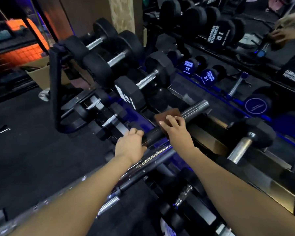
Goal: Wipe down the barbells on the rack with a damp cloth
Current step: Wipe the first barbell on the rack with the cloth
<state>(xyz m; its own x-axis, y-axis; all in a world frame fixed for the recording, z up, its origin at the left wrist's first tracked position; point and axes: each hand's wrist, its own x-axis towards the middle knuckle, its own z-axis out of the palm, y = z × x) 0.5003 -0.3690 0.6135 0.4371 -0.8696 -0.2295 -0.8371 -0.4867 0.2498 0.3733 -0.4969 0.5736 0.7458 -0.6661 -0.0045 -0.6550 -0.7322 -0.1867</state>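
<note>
Both arms are reaching forward over the rack [160, 155]. The left hand [129, 147] is curling its fingers round the dark part of the bar [196, 108], gripping it. The right hand [175, 128] is lying with its fingers nearly straight on the brown cloth [167, 114], pressing it onto the bar beside the chrome end.

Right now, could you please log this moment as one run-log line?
step: wiping bar | left hand: grips bar's dark section | right hand: presses brown cloth on bar | chrome end: uncovered

A brown cloth [168, 114] lies on a silver-and-black bar [195, 109]; the dumbbells [126, 94] are black with silver handles.
</note>
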